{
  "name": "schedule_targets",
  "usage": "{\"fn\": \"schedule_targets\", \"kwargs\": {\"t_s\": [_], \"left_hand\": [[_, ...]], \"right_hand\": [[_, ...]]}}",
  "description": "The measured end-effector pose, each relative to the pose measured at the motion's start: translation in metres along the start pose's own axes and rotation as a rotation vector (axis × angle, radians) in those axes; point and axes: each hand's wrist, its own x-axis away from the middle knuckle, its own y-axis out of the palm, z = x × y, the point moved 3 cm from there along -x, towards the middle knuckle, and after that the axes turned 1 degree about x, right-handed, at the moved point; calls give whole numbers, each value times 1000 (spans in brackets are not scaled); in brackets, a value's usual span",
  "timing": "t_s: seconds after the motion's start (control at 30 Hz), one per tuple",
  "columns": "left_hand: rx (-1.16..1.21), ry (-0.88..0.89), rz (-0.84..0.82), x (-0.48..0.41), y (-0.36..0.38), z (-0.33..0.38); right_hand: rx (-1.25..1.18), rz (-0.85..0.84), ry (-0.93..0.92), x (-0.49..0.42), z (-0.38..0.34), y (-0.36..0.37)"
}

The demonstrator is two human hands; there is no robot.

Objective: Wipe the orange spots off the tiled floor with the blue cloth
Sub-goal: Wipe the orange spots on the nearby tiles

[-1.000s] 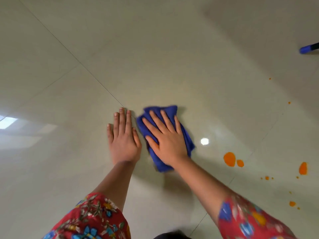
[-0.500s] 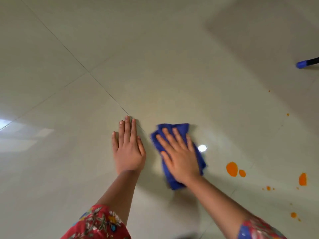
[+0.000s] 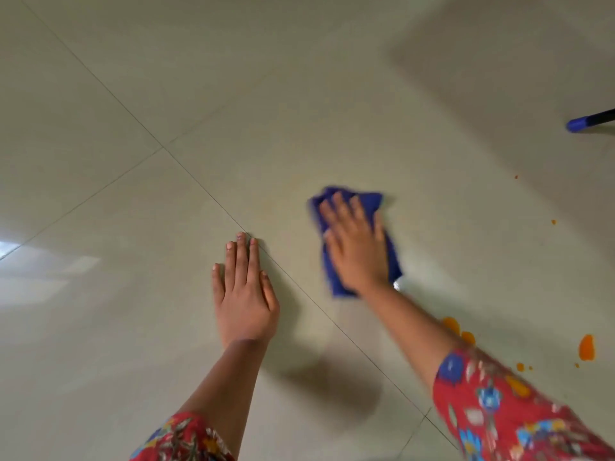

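A folded blue cloth [image 3: 369, 199] lies on the pale tiled floor [image 3: 266, 94] at mid frame. My right hand [image 3: 356, 241] presses flat on it with straight fingers, blurred by motion. My left hand [image 3: 244, 291] rests flat on the floor to the left of the cloth, fingers straight, next to a grout line. Orange spots sit to the right: two blobs [image 3: 461, 329] partly hidden by my right forearm, a larger one [image 3: 586, 347] near the right edge, and small specks [image 3: 553, 222] further up.
A blue-tipped dark handle [image 3: 580, 123] lies on the floor at the far right edge. Bright light reflections show on the tile at the left. Red flowered sleeves cover both my arms at the bottom.
My right hand has slid the cloth away from my left hand, up and to the right. The left hand has stayed planted on the floor.
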Motion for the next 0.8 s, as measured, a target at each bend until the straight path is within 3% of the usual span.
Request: {"fn": "schedule_targets", "kwargs": {"t_s": [0.07, 0.13, 0.17, 0.23, 0.3, 0.33, 0.43, 0.5, 0.53, 0.63, 0.67, 0.73, 0.8], "left_hand": [[-9, -1, -8, 0, 2, 0], [-13, -1, -5, 1, 3, 0], [-17, -1, -5, 1, 3, 0], [-15, 0, -7, 1, 1, -1], [-15, -6, -6, 1, 1, 0], [-23, -4, -5, 1, 2, 1], [-40, -3, 0, 2, 4, 1], [-32, -9, 8, 1, 5, 0], [-28, -10, 5, 0, 5, 0], [-13, -8, -4, 1, 2, 0], [-3, -7, -7, 1, 1, 1], [19, -14, -16, 0, 1, 1], [16, -4, -24, 0, 2, 2]], "right_hand": [[-59, 23, 292, -51, 42, -15], [-74, 39, 351, -73, 23, -15], [-73, 49, 248, -71, -8, -11], [-29, 9, -143, -47, -72, -1], [-17, -23, -381, -37, -78, 0], [-15, -15, -349, -50, -57, -2], [-72, 26, 208, -98, 20, -17], [-102, 34, 335, -110, 16, -20], [-93, 52, 244, -106, -8, -19], [-89, 0, -262, -50, -97, -3], [-93, -17, -324, -28, -100, 0], [-101, 36, -175, -17, -49, 4], [-86, 64, 197, -18, 35, 0]]}}
